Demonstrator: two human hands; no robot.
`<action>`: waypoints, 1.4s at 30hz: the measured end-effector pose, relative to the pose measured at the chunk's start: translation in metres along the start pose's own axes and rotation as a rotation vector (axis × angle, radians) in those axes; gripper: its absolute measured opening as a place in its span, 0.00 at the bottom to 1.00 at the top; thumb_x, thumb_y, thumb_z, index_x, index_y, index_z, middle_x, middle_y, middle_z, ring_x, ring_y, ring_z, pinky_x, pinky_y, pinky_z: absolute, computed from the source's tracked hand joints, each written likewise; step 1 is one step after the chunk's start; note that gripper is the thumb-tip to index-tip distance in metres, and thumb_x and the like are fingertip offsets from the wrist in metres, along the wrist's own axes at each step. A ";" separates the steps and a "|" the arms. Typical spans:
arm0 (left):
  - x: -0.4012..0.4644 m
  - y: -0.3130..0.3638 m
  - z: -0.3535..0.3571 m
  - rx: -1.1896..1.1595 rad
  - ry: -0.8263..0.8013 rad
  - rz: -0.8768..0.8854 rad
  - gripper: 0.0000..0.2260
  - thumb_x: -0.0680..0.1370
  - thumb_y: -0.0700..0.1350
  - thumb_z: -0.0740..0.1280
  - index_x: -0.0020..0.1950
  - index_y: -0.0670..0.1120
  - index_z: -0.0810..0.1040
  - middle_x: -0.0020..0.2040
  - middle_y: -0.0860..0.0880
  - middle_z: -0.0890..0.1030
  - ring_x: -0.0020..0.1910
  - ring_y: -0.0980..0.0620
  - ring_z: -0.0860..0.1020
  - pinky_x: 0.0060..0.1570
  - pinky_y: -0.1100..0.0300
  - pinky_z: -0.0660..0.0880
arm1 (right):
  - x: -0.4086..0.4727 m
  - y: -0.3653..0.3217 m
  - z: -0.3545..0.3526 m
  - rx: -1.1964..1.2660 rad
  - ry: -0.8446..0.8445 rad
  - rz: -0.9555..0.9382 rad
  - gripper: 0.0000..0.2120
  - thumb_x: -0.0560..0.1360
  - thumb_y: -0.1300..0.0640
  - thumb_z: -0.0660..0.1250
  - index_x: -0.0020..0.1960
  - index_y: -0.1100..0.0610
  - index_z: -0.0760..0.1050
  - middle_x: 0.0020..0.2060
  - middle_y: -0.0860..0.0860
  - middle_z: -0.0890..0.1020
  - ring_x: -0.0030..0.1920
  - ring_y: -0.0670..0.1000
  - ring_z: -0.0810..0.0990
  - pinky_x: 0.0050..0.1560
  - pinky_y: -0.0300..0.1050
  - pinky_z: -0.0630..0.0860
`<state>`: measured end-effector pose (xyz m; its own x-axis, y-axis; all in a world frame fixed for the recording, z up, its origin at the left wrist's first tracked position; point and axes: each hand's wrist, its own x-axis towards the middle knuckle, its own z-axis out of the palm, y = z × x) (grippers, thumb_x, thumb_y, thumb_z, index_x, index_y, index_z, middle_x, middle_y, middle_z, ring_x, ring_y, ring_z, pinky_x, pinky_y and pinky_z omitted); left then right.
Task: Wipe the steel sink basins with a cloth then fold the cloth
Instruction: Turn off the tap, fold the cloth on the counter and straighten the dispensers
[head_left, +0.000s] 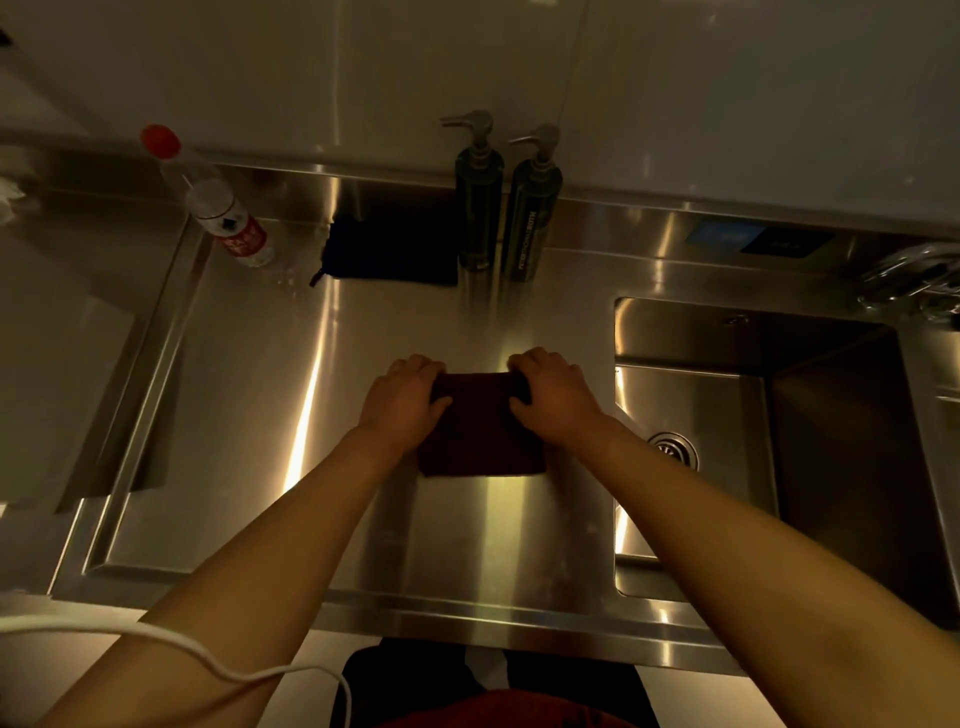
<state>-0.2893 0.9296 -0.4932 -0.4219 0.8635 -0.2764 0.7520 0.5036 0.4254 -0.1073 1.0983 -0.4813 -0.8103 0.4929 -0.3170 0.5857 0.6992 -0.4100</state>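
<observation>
- Lower left of the frame, we've got a white cord (156, 642) draped over our left forearm.
- Mid-frame, the dark cloth (480, 441) lies folded on the steel tabletop (249, 415); our left hand (402, 397) and right hand (553, 397) each curl around its far corners.
- Right side, the sink basin (810, 447), drain showing.
- Up top, two pump bottles (506, 208), a dark pouch (389, 252), and a red-capped bottle (213, 202).

I stand in a kitchen, at a washing place: a long steel surface (363, 322) with a deep sink basin (753, 415), a tap (914, 275), two pump bottles (506, 208) against the wall.
</observation>
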 end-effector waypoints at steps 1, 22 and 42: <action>-0.001 0.001 0.001 0.018 -0.021 -0.011 0.22 0.81 0.51 0.68 0.75 0.48 0.73 0.67 0.45 0.75 0.64 0.42 0.73 0.60 0.46 0.74 | -0.001 0.000 0.002 -0.029 0.002 -0.002 0.26 0.76 0.50 0.68 0.72 0.53 0.70 0.65 0.53 0.74 0.64 0.57 0.72 0.63 0.55 0.69; -0.054 0.037 -0.041 -0.043 0.144 -0.122 0.08 0.84 0.45 0.63 0.59 0.45 0.80 0.54 0.48 0.78 0.48 0.47 0.79 0.48 0.52 0.76 | -0.031 -0.014 -0.026 0.293 0.069 -0.077 0.11 0.78 0.53 0.70 0.59 0.52 0.76 0.50 0.53 0.83 0.49 0.54 0.82 0.51 0.51 0.80; 0.061 -0.086 -0.162 -0.068 0.169 0.043 0.10 0.84 0.43 0.63 0.64 0.43 0.79 0.57 0.42 0.78 0.54 0.42 0.78 0.55 0.47 0.75 | 0.102 -0.120 -0.059 0.462 0.242 0.076 0.11 0.79 0.58 0.69 0.61 0.54 0.77 0.53 0.52 0.83 0.54 0.52 0.81 0.57 0.50 0.79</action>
<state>-0.4616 0.9439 -0.4069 -0.4739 0.8736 -0.1104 0.7374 0.4623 0.4925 -0.2615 1.0959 -0.4140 -0.7144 0.6772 -0.1764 0.5465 0.3825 -0.7450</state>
